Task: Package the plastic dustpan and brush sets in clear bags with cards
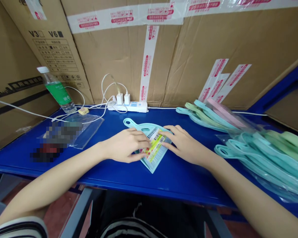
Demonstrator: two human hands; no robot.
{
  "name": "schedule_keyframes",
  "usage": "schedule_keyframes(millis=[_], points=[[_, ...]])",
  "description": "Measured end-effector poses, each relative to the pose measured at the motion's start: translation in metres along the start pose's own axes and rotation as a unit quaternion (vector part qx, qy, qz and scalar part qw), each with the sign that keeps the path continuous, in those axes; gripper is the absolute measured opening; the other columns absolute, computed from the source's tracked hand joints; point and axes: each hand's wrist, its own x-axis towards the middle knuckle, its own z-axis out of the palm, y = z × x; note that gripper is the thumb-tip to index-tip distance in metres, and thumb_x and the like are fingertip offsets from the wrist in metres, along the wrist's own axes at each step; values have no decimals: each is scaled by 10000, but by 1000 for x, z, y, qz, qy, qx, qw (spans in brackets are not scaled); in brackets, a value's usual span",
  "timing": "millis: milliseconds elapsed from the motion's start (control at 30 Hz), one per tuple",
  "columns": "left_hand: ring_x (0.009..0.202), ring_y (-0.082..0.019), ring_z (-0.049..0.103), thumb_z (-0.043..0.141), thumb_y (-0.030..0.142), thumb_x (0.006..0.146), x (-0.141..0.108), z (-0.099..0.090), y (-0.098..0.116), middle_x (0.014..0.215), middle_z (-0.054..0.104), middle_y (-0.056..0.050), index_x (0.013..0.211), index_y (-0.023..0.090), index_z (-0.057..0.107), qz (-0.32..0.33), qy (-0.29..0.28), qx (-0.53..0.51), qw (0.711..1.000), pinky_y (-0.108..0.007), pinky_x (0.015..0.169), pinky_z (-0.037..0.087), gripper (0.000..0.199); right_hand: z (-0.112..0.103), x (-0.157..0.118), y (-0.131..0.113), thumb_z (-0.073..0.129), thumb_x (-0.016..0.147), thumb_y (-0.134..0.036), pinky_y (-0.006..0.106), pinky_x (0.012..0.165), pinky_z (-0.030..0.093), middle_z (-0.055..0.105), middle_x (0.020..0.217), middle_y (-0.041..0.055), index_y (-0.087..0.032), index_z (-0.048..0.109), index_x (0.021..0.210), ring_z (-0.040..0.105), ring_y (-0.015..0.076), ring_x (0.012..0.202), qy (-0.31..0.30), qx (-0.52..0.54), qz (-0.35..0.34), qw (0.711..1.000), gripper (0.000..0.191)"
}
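Observation:
A small light-blue dustpan lies on the blue table in front of me, its looped handle pointing up and left. A yellow and white printed label covers much of its face. My left hand holds the dustpan's left side, with bent fingers over the label and the thumb lower down. On the opposite side, my right hand grips the right edge, its fingers near the top and its thumb at the label. The fingertips partly hide the label and the pan's sides.
Wrapped dustpans in blue, green and pink form a back pile and a nearer right pile. At the left stand a water bottle and a clear plastic bag. A power strip with cables lies before tall cardboard boxes.

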Motion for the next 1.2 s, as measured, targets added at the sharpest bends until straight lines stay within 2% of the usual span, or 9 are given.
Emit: schedule_keyframes(millis=[133, 367, 533, 667, 767, 867, 967, 1133, 1200], points=[[1075, -268, 650, 565, 406, 958, 0, 7, -1, 1177, 706, -120, 1145, 172, 690, 19, -9, 2, 1000, -405, 910, 501, 324, -2, 0, -1, 380, 981, -377, 601, 942, 490, 616, 1237, 169, -215, 616, 1300, 581, 337, 1069, -2, 6, 0, 1000, 429], [1105, -278, 653, 774, 525, 761, -2, -1, -5, 1178, 711, -132, 1110, 183, 716, 25, -15, -48, 998, -392, 960, 496, 492, 4, 5, 4, 325, 977, -339, 547, 955, 508, 661, 1177, 129, -225, 513, 1396, 621, 309, 1104, 76, 65, 49, 994, 474], [1061, -272, 672, 767, 534, 759, 0, 1, -3, 1171, 717, -123, 1091, 165, 718, 30, -9, -27, 999, -366, 899, 505, 499, 8, 9, 11, 324, 929, -224, 467, 802, 571, 712, 854, 81, -206, 610, 1257, 694, 275, 844, 83, 103, 107, 985, 435], [1053, -266, 673, 737, 568, 777, 0, 4, -1, 1164, 722, -102, 1086, 183, 716, 22, -1, -8, 1000, -354, 850, 505, 495, 6, 13, 12, 372, 882, -199, 447, 770, 572, 684, 760, 49, -182, 644, 1167, 680, 245, 733, 87, 165, 156, 970, 395], [1057, -264, 674, 731, 576, 780, 0, 6, 0, 1177, 718, -104, 1087, 179, 712, 19, 16, 6, 1000, -354, 853, 502, 502, 6, 15, 13, 423, 894, -295, 423, 669, 593, 658, 762, 33, -194, 620, 1166, 669, 226, 657, 94, 294, 218, 926, 351], [1010, -266, 691, 699, 593, 804, 1, 7, 1, 1157, 725, -109, 1078, 167, 713, 6, 36, 27, 999, -359, 827, 507, 506, 8, 17, 12, 482, 901, -389, 412, 639, 616, 682, 866, 55, -218, 524, 1288, 709, 243, 741, 96, 469, 282, 831, 425], [951, -259, 706, 671, 604, 822, 3, 11, 0, 1120, 738, -107, 1071, 157, 712, -10, 54, 44, 998, -354, 781, 511, 514, 11, 18, 4, 518, 904, -363, 453, 754, 622, 724, 988, 99, -229, 340, 1465, 723, 272, 910, 80, 570, 313, 756, 604], [904, -253, 707, 635, 627, 837, 5, 22, 1, 1047, 755, -107, 1055, 140, 706, -16, 68, 67, 995, -343, 729, 512, 538, 15, 18, -15, 623, 864, -285, 430, 798, 622, 695, 1229, 93, -308, -190, 1554, 703, 246, 1014, 41, 623, 322, 711, 1067], [901, -251, 706, 625, 633, 842, 6, 22, 3, 1039, 755, -105, 1081, 133, 697, -17, 67, 73, 995, -338, 729, 515, 558, 16, 18, -19, 701, 805, -243, 389, 776, 627, 678, 1272, 70, -353, -263, 1519, 708, 229, 990, 47, 635, 318, 702, 1205]])
